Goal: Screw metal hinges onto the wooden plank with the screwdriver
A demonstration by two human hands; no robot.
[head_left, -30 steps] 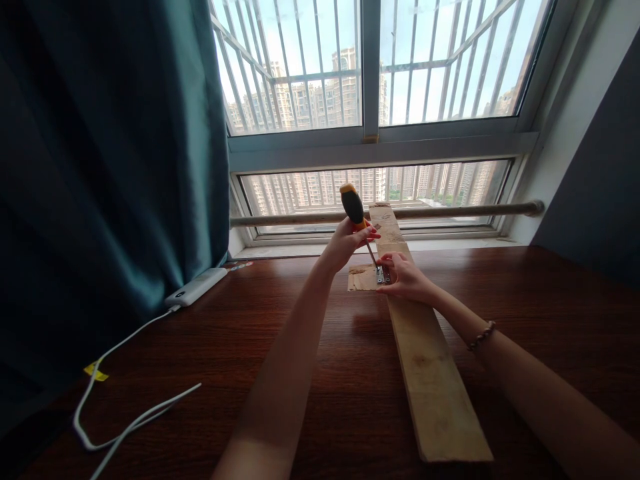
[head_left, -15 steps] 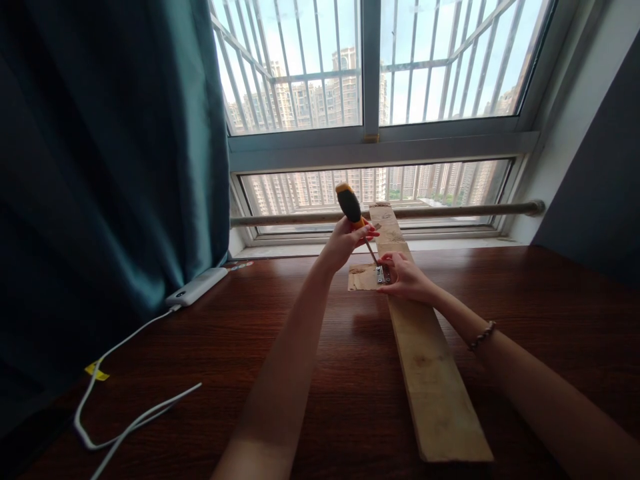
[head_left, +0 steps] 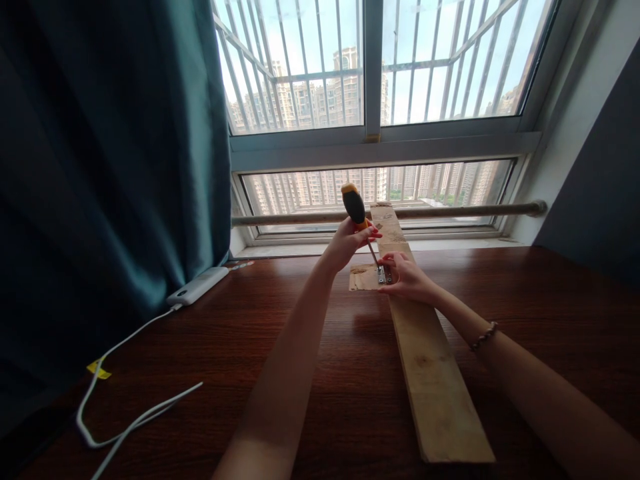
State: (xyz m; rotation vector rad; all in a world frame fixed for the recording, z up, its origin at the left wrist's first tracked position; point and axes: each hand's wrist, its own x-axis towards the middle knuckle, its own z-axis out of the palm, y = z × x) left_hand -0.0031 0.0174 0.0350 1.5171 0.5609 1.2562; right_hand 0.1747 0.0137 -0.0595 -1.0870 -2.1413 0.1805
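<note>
My left hand [head_left: 345,245] is closed around the lower handle of a screwdriver [head_left: 354,204] with a black and yellow grip. The screwdriver leans, its shaft running down to a small metal hinge [head_left: 381,275]. My right hand [head_left: 406,277] presses on the hinge, thumb and fingers on either side of it. Beneath lies a long wooden board [head_left: 433,373], stretching from the near side toward the window. A short wooden piece [head_left: 363,278] sits at the board's left side, and the hinge spans the two. The exact contact of the screwdriver tip is too small to make out.
A white power bank [head_left: 197,287] with a white cable [head_left: 145,415] lies on the dark wooden table [head_left: 240,333], at left. A blue-green curtain [head_left: 165,147] hangs beside it. Behind the table, a metal rail [head_left: 475,210] crosses in front of the window.
The screwdriver handle has swung slightly to the right, a little more upright, with my left hand on it. My right hand stays at the hinge.
</note>
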